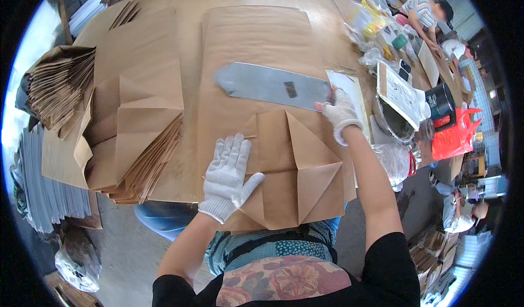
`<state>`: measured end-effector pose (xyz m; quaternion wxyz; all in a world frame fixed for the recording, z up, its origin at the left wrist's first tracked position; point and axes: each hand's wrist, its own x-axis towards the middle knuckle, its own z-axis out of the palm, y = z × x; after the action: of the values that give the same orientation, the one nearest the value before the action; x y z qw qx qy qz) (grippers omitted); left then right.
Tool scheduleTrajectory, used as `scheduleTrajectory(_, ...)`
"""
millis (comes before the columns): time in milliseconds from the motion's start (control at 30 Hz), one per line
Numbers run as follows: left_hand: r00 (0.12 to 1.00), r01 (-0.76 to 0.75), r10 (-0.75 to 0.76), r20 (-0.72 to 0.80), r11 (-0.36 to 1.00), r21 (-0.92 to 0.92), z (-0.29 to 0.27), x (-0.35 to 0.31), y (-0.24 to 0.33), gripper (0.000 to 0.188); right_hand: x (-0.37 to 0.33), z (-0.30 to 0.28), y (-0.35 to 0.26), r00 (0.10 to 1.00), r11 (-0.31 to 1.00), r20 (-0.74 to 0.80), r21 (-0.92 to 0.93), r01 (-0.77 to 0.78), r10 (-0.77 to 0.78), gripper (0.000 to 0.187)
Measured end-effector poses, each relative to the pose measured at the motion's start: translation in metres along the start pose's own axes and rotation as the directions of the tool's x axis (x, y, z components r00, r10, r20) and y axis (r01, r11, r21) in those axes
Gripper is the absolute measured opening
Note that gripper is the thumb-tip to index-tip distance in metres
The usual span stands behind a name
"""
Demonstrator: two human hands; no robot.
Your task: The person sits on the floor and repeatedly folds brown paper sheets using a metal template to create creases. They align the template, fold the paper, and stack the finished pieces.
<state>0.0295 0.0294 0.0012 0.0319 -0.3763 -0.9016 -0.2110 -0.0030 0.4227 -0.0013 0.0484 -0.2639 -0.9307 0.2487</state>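
Presently, the hands are apart. The left hand (226, 173), gloved, lies flat with fingers spread on the left side of a folded brown paper piece (279, 154) at the table's near edge. The right hand (341, 110), also gloved, is closed around the right end of a grey metal plate (256, 83), whose pointed end is directed toward the table's left edge. Both paper and plate are over a broad brown paper stack (256, 28), midway along the table (191, 61).

Risks noted: the folded piece overhangs the near edge and could slip or crease if the left hand's pressure slackened. The plate, gripped at one end only, could tilt, and its edge could score or snag the sheets. A wide swing to the right could strike the metal bowl (394, 122) near the table's right edge.

Limits of inspection: the plate's far end is blurred, and whether it touches the stack cannot be told. The right fingertips are largely obscured; the left palm hides part of the folds. A board (398, 91) covers much of the bowl, leaving its contents unclear.
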Motion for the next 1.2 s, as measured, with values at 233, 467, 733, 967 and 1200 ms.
scheduleTrajectory(233,0.997,0.072,-0.074,0.032,0.996,0.057,-0.015,-0.052,-0.01,0.077,-0.053,-0.075,0.06,0.995,0.889,-0.069,0.457,-0.028,0.067,0.043)
scheduleTrajectory(467,0.974,0.214,-0.224,-0.014,0.945,-0.246,-0.029,-0.08,-0.018,0.073,-0.133,-0.09,0.057,0.956,0.878,0.269,0.424,-0.224,0.115,0.036)
scheduleTrajectory(733,0.993,0.044,-0.005,0.117,0.939,-0.34,-0.049,-0.048,-0.07,0.042,-0.134,-0.047,0.018,0.929,0.916,0.367,0.353,-0.191,0.052,0.026)
scheduleTrajectory(967,0.989,-0.097,0.134,0.058,0.901,-0.423,-0.041,-0.042,-0.085,0.031,-0.147,-0.035,0.016,0.97,0.988,0.242,0.154,-0.028,-0.01,0.019)
scheduleTrajectory(1200,0.946,-0.284,0.299,0.123,0.951,-0.121,-0.053,-0.038,-0.052,0.046,-0.126,-0.053,-0.029,0.84,0.799,0.368,-0.311,0.515,-0.398,0.027)
